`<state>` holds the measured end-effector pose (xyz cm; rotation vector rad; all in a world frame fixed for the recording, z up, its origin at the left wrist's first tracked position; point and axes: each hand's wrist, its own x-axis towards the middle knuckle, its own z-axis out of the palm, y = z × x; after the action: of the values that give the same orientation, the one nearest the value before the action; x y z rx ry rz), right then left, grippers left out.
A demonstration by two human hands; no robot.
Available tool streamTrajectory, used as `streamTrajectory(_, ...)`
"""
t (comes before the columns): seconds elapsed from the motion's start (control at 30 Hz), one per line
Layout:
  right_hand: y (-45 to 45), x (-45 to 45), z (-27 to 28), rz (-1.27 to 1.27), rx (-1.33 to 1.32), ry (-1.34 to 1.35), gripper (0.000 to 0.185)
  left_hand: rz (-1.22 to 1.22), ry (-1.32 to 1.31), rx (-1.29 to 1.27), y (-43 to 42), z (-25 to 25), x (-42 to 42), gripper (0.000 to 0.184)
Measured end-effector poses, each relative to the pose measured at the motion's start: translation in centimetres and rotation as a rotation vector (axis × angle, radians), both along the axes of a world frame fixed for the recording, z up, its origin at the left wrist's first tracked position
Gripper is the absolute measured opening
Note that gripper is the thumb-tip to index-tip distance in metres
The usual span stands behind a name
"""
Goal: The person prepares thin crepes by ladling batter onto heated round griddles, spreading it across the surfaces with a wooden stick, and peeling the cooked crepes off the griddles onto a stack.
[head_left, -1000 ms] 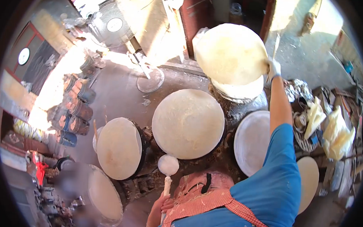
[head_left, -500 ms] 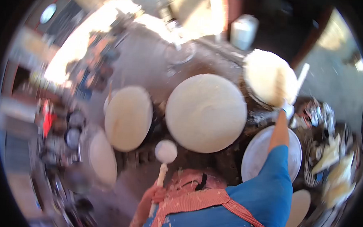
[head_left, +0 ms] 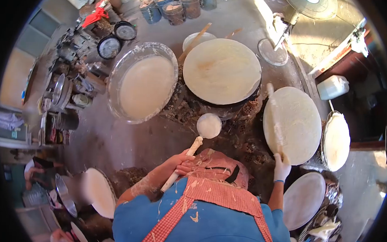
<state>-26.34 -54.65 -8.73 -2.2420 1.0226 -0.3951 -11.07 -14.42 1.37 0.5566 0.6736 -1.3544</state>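
My left hand (head_left: 184,162) is wrapped around the pale, batter-crusted handle of a ladle (head_left: 209,126). Its round bowl, whitish inside, hangs above the floor between a batter basin (head_left: 173,62) and the griddles. Thin white glove on, my right hand (head_left: 281,167) grips a long batter-coated stick (head_left: 275,117). This stick reaches across the left part of a round griddle (head_left: 298,124) bearing a pale layer. Ahead, another round griddle (head_left: 223,71) carries a yellowish-white sheet. Farther right is a third one (head_left: 337,141), topped with white.
A wooden stick (head_left: 195,42) leans by the front griddle. A pale round disc (head_left: 303,201) lies beside my right arm. Buckets (head_left: 174,13) stand at the back, near a fan (head_left: 310,5). A white jug (head_left: 333,86) is at right; another person (head_left: 36,171) shows far left.
My view has swung left, bringing the batter basin fully in. My right hand has moved from the far-right griddle to the one beside it. The ladle stays in my left hand.
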Motion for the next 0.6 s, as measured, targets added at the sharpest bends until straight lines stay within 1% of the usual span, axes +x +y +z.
streamTrajectory(0.03,3.9,1.0,2.6,-0.043,-0.057,0.196,0.035,-0.024,0.003,-0.008,1.7,-0.2,1.3,0.043)
streamTrajectory(0.07,6.6,1.0,3.3,0.0,-0.128,0.184,0.033,-0.022,-0.01,0.028,3.3,-0.6,1.8,0.043)
streamTrajectory(0.1,8.5,0.7,3.6,0.032,-0.187,0.242,0.032,-0.013,-0.021,0.057,4.6,-1.3,1.9,0.042)
streamTrajectory(0.13,10.2,0.2,3.6,0.068,-0.245,0.296,0.031,-0.016,-0.037,0.044,6.2,-2.1,2.5,0.045)
streamTrajectory(0.17,11.7,-0.4,3.5,0.083,-0.282,0.266,0.03,-0.012,-0.03,0.042,7.7,-2.6,3.0,0.044)
streamTrajectory(0.3,15.4,-0.9,5.1,0.1,-0.241,0.285,0.03,0.02,-0.031,0.045,10.7,-2.1,4.7,0.04)
streamTrajectory(0.4,15.7,-1.4,5.3,0.141,-0.187,0.24,0.031,0.062,0.003,0.044,11.3,-1.3,5.3,0.04)
streamTrajectory(0.47,15.4,-2.3,4.9,0.23,-0.024,0.274,0.034,0.082,-0.03,0.027,11.5,-1.6,4.9,0.04)
streamTrajectory(0.5,15.2,-2.9,4.6,0.237,0.036,0.268,0.035,0.126,-0.011,0.01,11.3,-1.4,4.6,0.039)
streamTrajectory(0.53,14.9,-3.1,4.1,0.234,0.165,0.307,0.039,0.171,0.002,-0.008,11.0,-1.2,4.6,0.038)
streamTrajectory(0.6,14.3,-2.9,2.2,0.284,0.224,0.191,0.038,0.202,0.01,-0.01,10.6,-1.3,4.2,0.037)
